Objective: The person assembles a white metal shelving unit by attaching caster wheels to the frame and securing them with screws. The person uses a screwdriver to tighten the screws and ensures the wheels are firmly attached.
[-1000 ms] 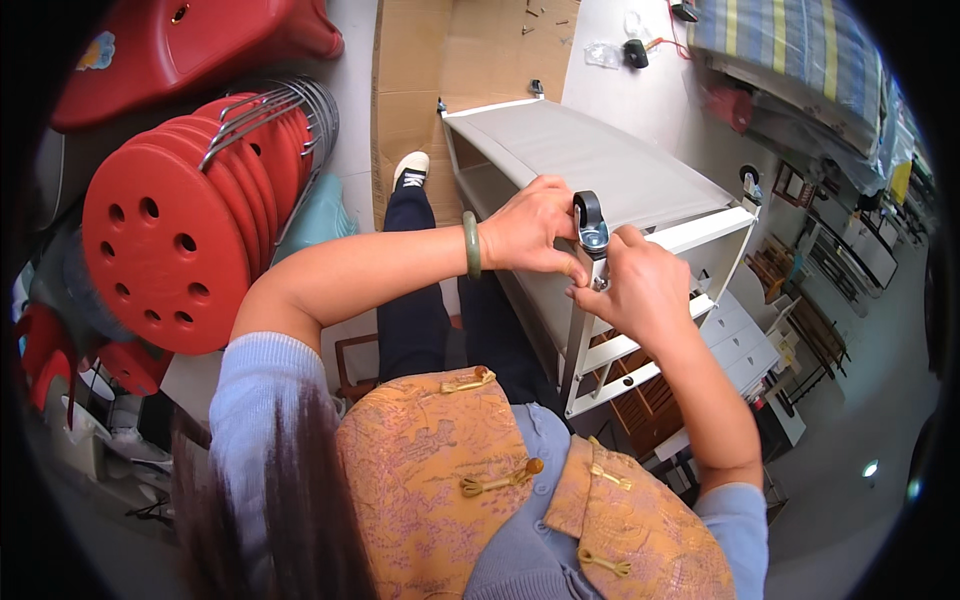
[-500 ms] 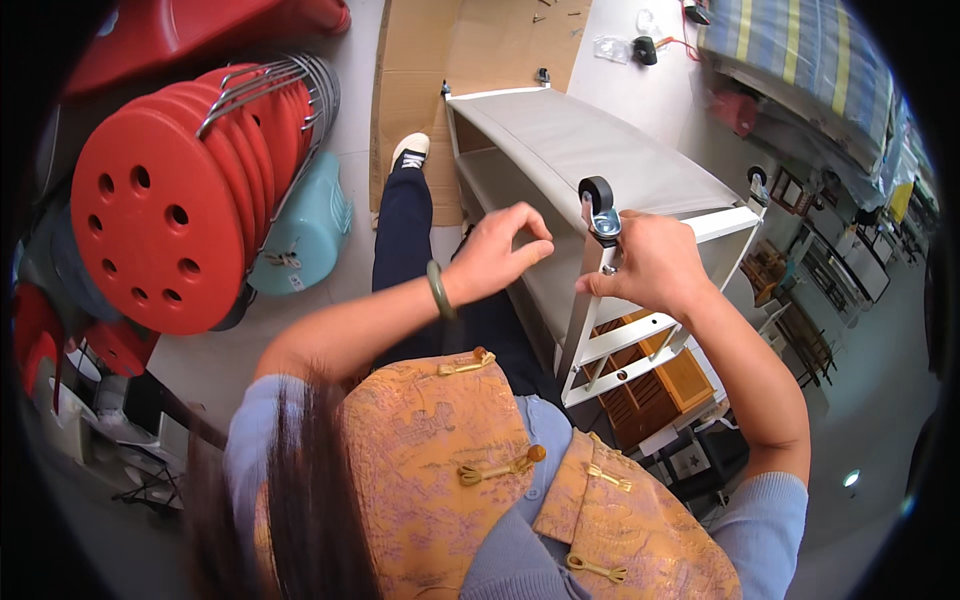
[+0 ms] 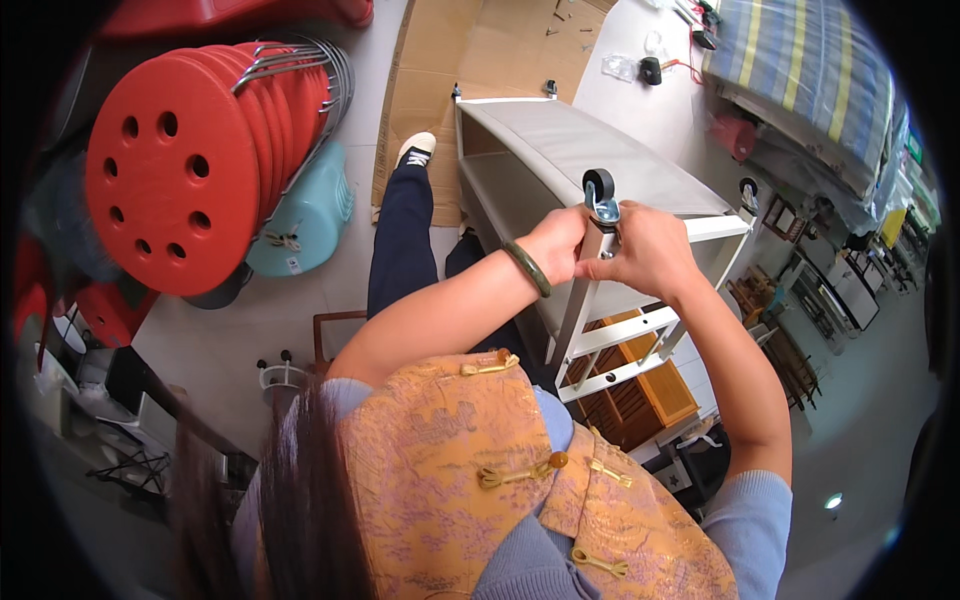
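Observation:
A rack with a white metal frame (image 3: 572, 320) and grey fabric panels (image 3: 590, 145) lies tipped over in front of me. At its near upper corner a small swivel caster (image 3: 601, 190) with a black wheel points upward. My right hand (image 3: 652, 250) grips the frame post just below that caster, thumb along the near face. From the other side my left hand (image 3: 553, 243), with a green bangle at the wrist, closes on the same post beside the caster; its fingertips are partly hidden. Another caster (image 3: 748, 190) sits at the right corner.
Stacked red stools (image 3: 170, 175) with metal legs and a teal stool (image 3: 305, 225) stand at left. Cardboard (image 3: 430, 90) lies under the rack's far end, with loose screws on it. A wooden slatted piece (image 3: 650, 395) is below the frame; a striped mattress (image 3: 800, 70) is far right.
My left hand has moved right, from hovering with curled fingers to the post by the caster. My right hand keeps its hold there. The view has shifted slightly.

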{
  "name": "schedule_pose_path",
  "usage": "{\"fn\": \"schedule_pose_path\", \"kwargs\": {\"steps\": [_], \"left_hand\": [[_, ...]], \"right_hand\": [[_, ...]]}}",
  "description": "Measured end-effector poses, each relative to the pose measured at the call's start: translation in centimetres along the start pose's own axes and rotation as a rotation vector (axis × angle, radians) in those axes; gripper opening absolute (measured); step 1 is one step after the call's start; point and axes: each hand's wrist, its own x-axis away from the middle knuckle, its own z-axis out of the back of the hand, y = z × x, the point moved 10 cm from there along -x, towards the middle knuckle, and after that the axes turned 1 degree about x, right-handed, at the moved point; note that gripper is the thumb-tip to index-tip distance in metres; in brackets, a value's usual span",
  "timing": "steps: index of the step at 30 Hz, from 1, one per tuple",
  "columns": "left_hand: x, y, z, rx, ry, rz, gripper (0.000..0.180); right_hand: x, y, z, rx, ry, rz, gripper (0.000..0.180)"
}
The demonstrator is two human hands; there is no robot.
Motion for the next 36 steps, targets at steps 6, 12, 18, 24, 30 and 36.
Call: {"fn": "schedule_pose_path", "kwargs": {"steps": [6,12,18,24,30,36], "left_hand": [[0.3,0.4,-0.5,0.082,0.031,-0.016,0.021],[0.1,0.7,-0.9,0.05,-0.01,-0.124,0.025],[-1.4,0.4,0.9,0.116,0.071,-0.183,0.022],[-0.3,0.5,1.0,0.138,0.128,-0.069,0.019],[0.0,0.7,0.4,0.149,0.172,0.012,0.021],[0.1,0.4,1.1,0.134,0.406,-0.015,0.032]], "right_hand": [[1.6,0.2,1.0,-0.112,0.204,0.019,0.064],[3.3,1.3,1.0,-0.292,0.403,0.058,0.064],[4.7,1.9,1.1,-0.435,0.572,0.172,0.055],[5.2,2.5,0.6,-0.5,0.635,0.134,0.05],[5.6,3.3,1.0,-0.595,0.657,0.132,0.052],[5.3,3.7,0.5,-0.575,0.646,0.121,0.049]]}}
